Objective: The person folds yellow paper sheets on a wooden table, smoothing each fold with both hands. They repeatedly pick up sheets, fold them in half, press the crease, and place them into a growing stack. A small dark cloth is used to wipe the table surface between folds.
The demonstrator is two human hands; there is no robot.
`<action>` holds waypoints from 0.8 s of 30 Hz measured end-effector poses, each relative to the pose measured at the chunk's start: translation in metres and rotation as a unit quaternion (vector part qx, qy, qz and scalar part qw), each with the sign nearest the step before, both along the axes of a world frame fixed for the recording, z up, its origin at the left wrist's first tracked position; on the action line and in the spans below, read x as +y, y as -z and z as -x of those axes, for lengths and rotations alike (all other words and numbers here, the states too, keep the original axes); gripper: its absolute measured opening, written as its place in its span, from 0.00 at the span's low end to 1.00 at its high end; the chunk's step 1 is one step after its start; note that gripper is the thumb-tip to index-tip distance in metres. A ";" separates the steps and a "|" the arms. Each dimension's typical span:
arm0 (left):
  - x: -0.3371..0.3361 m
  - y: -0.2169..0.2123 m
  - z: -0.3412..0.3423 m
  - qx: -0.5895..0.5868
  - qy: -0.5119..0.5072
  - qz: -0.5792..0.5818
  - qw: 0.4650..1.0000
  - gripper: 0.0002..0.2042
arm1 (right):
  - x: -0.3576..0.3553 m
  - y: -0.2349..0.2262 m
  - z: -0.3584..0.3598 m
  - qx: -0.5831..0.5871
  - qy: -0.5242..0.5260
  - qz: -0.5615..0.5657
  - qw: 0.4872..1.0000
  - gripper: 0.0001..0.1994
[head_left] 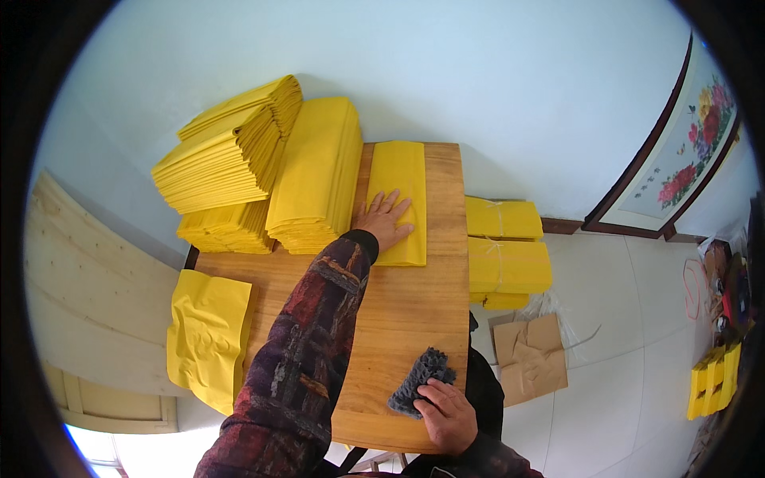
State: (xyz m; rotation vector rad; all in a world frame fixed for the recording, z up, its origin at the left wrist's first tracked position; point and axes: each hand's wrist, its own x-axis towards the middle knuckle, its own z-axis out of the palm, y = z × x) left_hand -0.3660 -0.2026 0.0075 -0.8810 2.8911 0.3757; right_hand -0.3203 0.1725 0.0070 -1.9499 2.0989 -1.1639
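Observation:
My left hand (386,221) lies with spread fingers on a folded yellow paper sheet (398,171), a long narrow strip lying lengthwise at the far side of the wooden table (398,319). Near the front right corner, my right hand (448,416) has its fingers curled over a crumpled dark grey cloth (420,384). Just left of the folded sheet rises a tall stack of folded yellow paper (315,163). Another stack (215,163) leans beside it, its many folded edges showing. A loose, creased yellow sheet (209,331) hangs over the table's left edge.
Tied yellow bundles (508,263) stand beyond the table's right edge. A brown cardboard piece (531,358) and clear plastic lie on the tiled floor (606,319). A framed flower picture (677,159) leans against the wall. More yellow bundles (712,382) sit at far right.

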 end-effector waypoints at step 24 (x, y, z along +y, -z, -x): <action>-0.001 0.011 0.010 0.006 0.017 0.029 0.999 0.32 | 0.000 -0.001 0.002 -0.012 -0.004 0.000 1.000 0.10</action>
